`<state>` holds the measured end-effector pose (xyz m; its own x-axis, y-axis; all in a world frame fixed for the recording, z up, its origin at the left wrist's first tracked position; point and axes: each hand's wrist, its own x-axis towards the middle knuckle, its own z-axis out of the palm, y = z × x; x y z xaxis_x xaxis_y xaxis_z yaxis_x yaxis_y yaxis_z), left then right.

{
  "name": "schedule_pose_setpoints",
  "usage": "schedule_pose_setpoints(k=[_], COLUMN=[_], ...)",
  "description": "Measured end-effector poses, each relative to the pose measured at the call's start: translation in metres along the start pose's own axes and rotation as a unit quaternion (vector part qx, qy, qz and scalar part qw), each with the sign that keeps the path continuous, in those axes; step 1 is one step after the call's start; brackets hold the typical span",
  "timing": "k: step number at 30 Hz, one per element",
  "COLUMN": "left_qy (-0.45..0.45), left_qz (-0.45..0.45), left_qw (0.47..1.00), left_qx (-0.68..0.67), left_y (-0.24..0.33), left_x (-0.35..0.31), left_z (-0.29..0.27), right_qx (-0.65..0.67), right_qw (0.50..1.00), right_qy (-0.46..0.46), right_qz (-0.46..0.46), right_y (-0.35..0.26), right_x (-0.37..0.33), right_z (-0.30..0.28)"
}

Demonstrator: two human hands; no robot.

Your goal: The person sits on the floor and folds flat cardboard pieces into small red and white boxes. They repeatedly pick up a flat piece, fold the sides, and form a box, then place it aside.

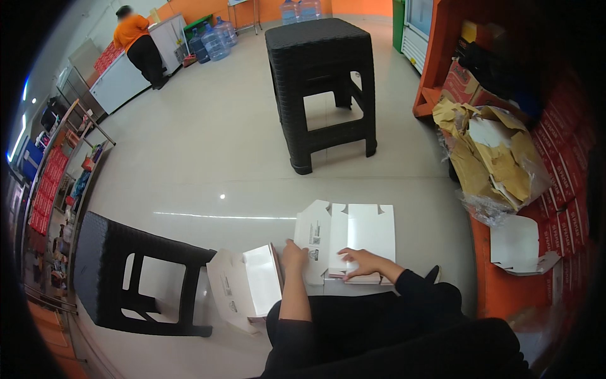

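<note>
In front of me on the floor lies a stack of unfolded white carton blanks (362,230), with a printed flap (314,237) along its left side. My left hand (294,256) is closed at the outer edge of that flap, fingers curled and partly hidden. Over the lower part of the white panel, my right hand (361,263) is open, its fingers apart and touching or just above the surface. To the left of my left forearm is another group of carton blanks (262,278), partly folded and leaning at a tilt beside a stool.
A black plastic stool (322,76) stands ahead; another stool (142,278) lies tipped at left. On the right, an orange shelf (442,95) holds torn brown paper (499,151), a loose white carton piece (521,243) and stacked red boxes (558,170). A person (140,47) stands far left by a white chest freezer.
</note>
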<state>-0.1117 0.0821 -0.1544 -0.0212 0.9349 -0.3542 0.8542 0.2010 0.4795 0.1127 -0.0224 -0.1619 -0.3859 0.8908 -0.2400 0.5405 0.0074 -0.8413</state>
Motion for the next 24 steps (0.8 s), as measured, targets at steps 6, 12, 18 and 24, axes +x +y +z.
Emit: schedule_pose_setpoints(k=[6,12,18,24], left_qy=[-0.026,-0.273,-0.380,-0.193], left_qz=[0.389,0.413,0.391,0.410], left_qw=[0.882,0.823,0.817,0.835], left_qx=[0.264,0.279,0.185,0.313], left_y=[0.061,0.080,0.069,0.098], left_x=[-0.052,-0.063,-0.033,-0.066], left_z=[0.030,0.062,0.077,0.051], right_qx=[-0.399,-0.361,-0.261,-0.166], right_qw=[0.909,0.918,0.958,0.963], right_qy=[-0.056,-0.067,-0.039,0.105], right_qz=[0.105,0.152,0.113,0.185], right_y=[0.005,0.016,0.057,0.046], right_x=[-0.097,-0.089,-0.087,-0.096], right_z=[-0.046,-0.046,-0.061,-0.082])
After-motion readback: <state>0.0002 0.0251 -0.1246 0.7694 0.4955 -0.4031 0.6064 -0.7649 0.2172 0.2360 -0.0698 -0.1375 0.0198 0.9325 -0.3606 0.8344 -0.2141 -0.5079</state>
